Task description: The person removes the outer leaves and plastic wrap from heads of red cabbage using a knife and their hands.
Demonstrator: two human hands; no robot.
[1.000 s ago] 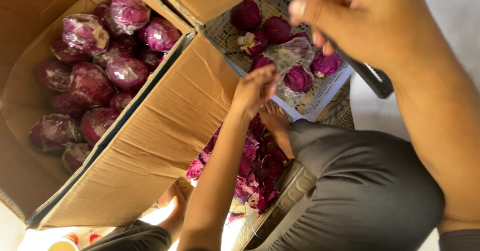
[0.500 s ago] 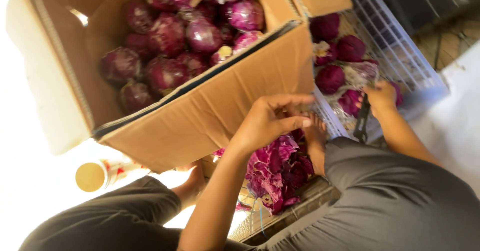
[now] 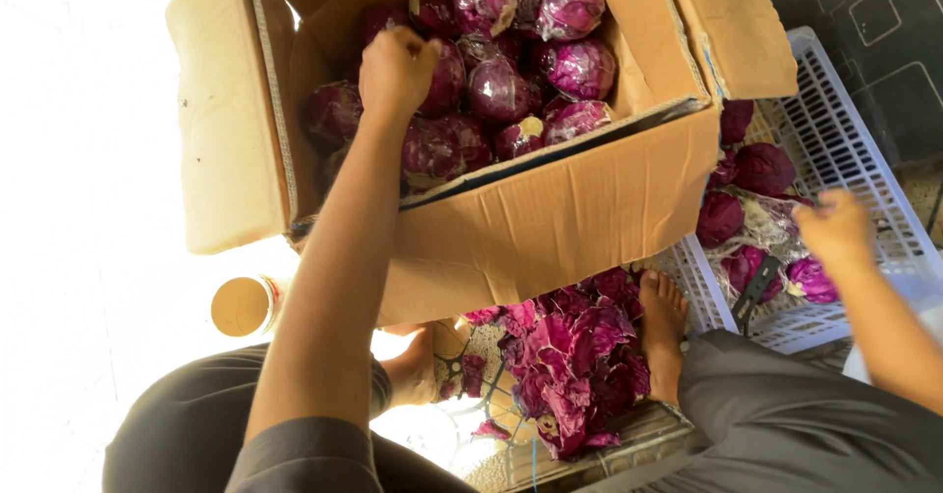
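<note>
Two hands at work: the left hand [image 3: 396,69] is curled into a loose fist inside the cardboard box [image 3: 550,228] at twelve o'clock, knuckles down on a red cabbage [image 3: 444,79], though whether it grips the head I cannot tell. About a dozen round, glossy purple heads fill that box, some in clear film. Over at three o'clock the right hand [image 3: 833,226] is closed on a black-handled knife [image 3: 754,290], its tip down in the white plastic crate [image 3: 864,130], where roughly five more cabbages lie. The box's corrugated front wall stands between the two hands. Down at six o'clock, a heap of torn purple leaves [image 3: 575,360] lies between two bare feet. One round tan lid [image 3: 242,305] sits at nine o'clock.
</note>
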